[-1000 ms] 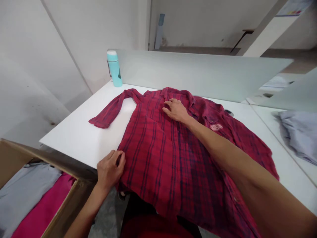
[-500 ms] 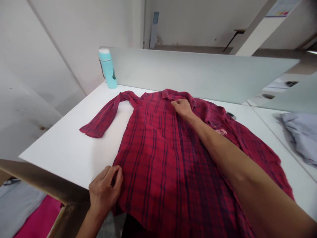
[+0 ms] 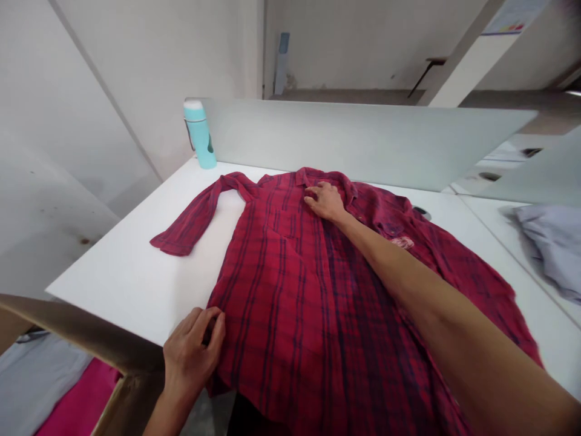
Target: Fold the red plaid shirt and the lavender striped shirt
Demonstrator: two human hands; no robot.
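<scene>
Your right hand [image 3: 324, 201] half uncurled atop the shirt [image 3: 281, 290] | left hand [image 3: 194, 346] pinches its edge | seemingly smoothing; next wants flat fingers

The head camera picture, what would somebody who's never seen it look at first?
Probably the big red plaid shirt spread over the white table, with the left hand at its lower left edge and the right hand just below the collar. Next, maybe the turquoise bottle standing at the table's far left corner, then the bright pink cloth in the box at bottom left.
</scene>
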